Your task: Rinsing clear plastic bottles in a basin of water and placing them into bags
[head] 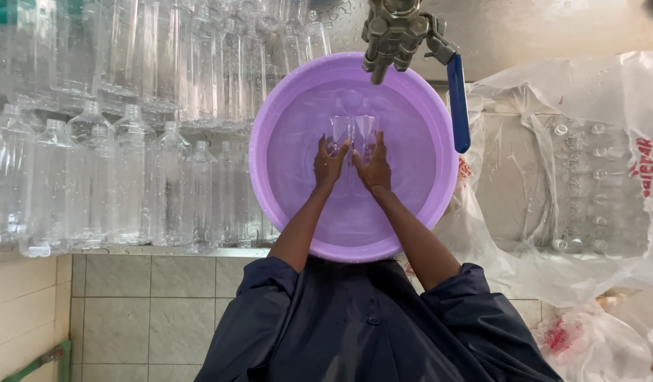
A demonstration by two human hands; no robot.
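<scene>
A big purple plastic basin (284, 127) holds water and sits on a steel counter below a metal tap (391, 32) with a blue lever (458, 106). Both my hands reach into it. My left hand (328, 164) and my right hand (373, 164) together grip a clear plastic bottle (353, 131), which lies under the water pointing away from me. The bottle's far end is faint through the water.
Many clear empty bottles (128, 177) lie in rows on the counter left of the basin. On the right, a large clear plastic bag (574, 184) holds several more bottles. Tiled wall (149, 304) and my dark blue garment (362, 325) fill the foreground.
</scene>
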